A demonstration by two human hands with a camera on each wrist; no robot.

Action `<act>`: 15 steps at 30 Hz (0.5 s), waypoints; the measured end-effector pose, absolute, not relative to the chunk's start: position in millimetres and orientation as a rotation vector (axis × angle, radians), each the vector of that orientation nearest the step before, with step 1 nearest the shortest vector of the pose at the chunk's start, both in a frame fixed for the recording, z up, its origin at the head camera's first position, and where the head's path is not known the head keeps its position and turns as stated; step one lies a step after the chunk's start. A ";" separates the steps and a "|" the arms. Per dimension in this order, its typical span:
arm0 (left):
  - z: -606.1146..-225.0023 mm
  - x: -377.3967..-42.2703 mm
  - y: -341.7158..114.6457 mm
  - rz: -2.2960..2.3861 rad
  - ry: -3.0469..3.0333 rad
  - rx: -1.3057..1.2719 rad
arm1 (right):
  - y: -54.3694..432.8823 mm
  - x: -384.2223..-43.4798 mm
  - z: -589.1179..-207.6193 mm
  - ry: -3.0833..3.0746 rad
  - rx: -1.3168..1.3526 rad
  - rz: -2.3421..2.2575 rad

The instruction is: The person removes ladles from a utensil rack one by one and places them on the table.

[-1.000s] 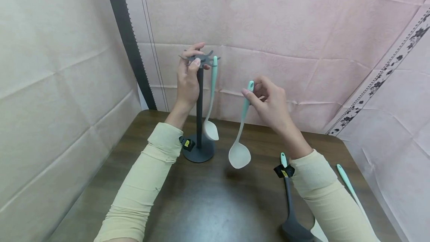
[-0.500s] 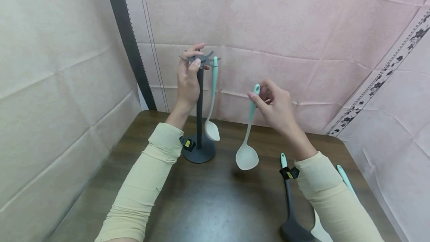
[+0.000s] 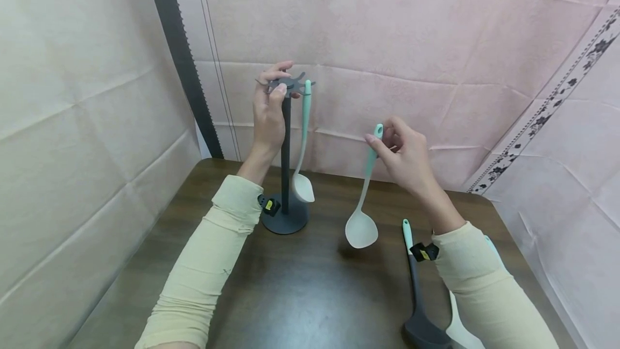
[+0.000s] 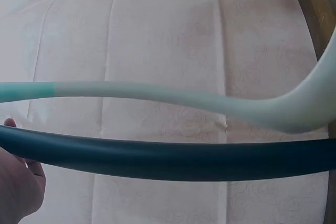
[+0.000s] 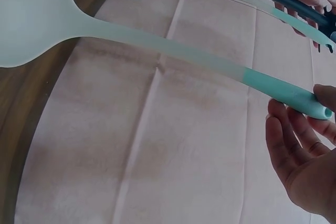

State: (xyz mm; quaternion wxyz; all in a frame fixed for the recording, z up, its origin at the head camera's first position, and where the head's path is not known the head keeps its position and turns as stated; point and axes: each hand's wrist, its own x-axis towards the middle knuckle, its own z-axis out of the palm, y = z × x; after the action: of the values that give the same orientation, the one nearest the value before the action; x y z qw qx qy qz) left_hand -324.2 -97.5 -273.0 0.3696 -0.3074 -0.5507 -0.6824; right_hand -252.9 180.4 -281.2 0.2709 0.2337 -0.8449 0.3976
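At the top of a dark utensil stand, my left hand grips the hooked head between thumb and fingers. A pale ladle with a mint handle hangs from a hook on the stand's right side. My right hand pinches a second pale ladle near the holed end of its mint handle. This ladle hangs bowl-down above the table, apart from the stand. In the right wrist view the thumb lies on one side of the handle and the fingers on the other.
On the brown table, a dark-headed utensil with a mint handle end lies at the right. Beside it is a pale utensil, partly hidden by the right sleeve. Cloth walls stand close behind and at both sides.
My right hand has moved to the right and slightly down with the ladle, away from the stand. My left hand keeps its grip on the stand's head.
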 end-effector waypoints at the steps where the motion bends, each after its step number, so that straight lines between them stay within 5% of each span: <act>1: -272.4 -323.6 -97.3 -1.760 -1.414 -0.782 | 181.6 -252.5 -281.6 -2.276 0.627 1.076; 15: -273.0 -325.7 -95.5 -1.727 -1.399 -0.829 | 192.2 -248.2 -282.8 -2.278 0.569 1.115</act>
State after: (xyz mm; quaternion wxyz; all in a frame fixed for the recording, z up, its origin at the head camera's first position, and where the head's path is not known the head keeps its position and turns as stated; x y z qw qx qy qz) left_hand -325.7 -95.5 -273.0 0.3754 -0.3239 -0.5466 -0.6748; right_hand -248.2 192.2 -282.8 0.2679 0.2108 -0.8443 0.4134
